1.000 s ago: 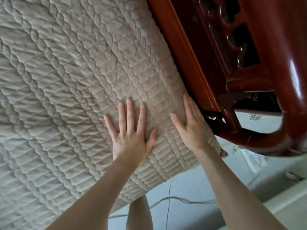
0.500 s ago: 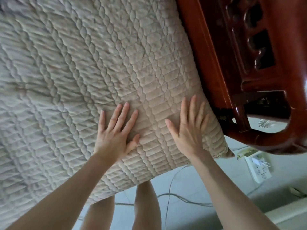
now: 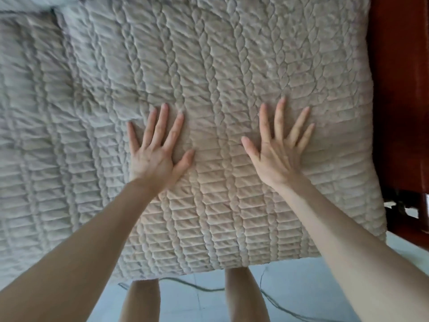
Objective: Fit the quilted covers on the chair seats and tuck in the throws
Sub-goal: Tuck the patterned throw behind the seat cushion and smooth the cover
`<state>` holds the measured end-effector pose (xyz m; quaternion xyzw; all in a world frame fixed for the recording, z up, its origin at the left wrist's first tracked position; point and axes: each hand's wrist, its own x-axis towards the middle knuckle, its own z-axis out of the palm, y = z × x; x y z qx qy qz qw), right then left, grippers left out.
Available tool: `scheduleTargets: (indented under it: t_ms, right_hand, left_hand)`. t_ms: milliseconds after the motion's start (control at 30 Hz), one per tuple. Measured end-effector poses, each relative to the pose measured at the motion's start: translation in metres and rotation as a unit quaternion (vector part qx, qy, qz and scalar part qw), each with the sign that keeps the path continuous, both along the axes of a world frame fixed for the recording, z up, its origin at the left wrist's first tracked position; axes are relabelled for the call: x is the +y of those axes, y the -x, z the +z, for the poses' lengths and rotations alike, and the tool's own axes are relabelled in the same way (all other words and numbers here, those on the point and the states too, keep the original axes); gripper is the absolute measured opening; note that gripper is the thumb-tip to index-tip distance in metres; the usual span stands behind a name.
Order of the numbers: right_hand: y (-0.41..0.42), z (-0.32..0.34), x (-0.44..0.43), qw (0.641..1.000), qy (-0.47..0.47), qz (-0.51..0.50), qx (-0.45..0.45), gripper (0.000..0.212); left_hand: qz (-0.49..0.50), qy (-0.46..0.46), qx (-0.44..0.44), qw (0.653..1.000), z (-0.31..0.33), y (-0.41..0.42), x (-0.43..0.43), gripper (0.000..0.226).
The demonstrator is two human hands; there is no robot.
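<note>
Head view: the cover (image 3: 209,66) fills most of the frame, spread over the seat from the upper left down to the lower middle. Its right edge lies against the red wooden frame (image 3: 399,112) at the right of the picture. Its front edge hangs just past the seat, above the floor (image 3: 197,303).

The left hand (image 3: 155,156) lies palm-down at the centre and the right hand (image 3: 278,156) to the right of centre, the two apart from each other. Each grip is wide, with fingers straight and spread, pressing on the quilting and holding nothing.

This looks like the smoothing step. To do it well:

- Press with the whole palm, not the fingertips, and sweep from the middle outward.
- Take the right hand toward the frame so the edge seats snugly against the wood.
- Take the left hand toward the rumpled patch at the middle left, where the quilting rows bunch.
- Use the stitched rows as a guide and keep them parallel to the front edge.
- Press lightly, since a hard drag would likely pull the overhang askew.

The pale fold at the upper left may be a throw, though I cannot tell. A cable (image 3: 185,285) lies on the floor near the legs (image 3: 141,300), so any step sideways needs care.
</note>
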<state>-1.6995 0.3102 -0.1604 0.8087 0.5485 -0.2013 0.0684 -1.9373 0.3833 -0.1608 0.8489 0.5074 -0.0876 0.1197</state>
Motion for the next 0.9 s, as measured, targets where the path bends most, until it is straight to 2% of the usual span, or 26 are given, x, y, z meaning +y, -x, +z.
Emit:
scheduleTargets:
  t_ms: [167, 233, 400, 500, 600, 700, 833, 900]
  right_hand:
    - [0.064, 0.0, 0.04, 0.998, -0.01, 0.062, 0.023, 0.078]
    - [0.078, 0.003, 0.046, 0.996, -0.012, 0.08, 0.029, 0.078]
    - [0.101, 0.008, 0.097, 0.996, -0.029, 0.072, 0.034, 0.071]
    - [0.135, 0.002, 0.127, 0.998, -0.035, 0.045, -0.007, 0.072]
    - [0.175, -0.004, 0.137, 0.997, -0.039, 0.047, -0.041, 0.076]
    - [0.204, -0.004, 0.132, 0.994, -0.034, 0.091, -0.051, 0.078]
    - [0.228, 0.0, 0.142, 0.988, -0.027, 0.153, -0.019, 0.074]
    - [0.216, 0.004, 0.168, 0.993, -0.046, 0.105, -0.022, 0.073]
  left_hand:
    - [0.104, 0.024, -0.012, 0.994, -0.006, 0.04, 0.014, 0.071]
    - [0.116, 0.038, -0.019, 0.992, -0.004, 0.056, 0.02, 0.07]
    - [0.067, -0.014, -0.022, 0.997, 0.005, 0.075, 0.066, 0.066]
    - [0.026, -0.003, -0.004, 1.0, -0.004, 0.089, 0.097, 0.067]
    - [0.018, -0.006, 0.046, 0.999, -0.016, 0.139, 0.104, 0.07]
    - [-0.017, -0.01, 0.102, 0.995, -0.019, 0.171, 0.095, 0.069]
    - [-0.029, -0.023, 0.075, 0.997, -0.012, 0.187, 0.103, 0.065]
    - [-0.017, -0.031, 0.063, 0.997, -0.009, 0.203, 0.117, 0.064]
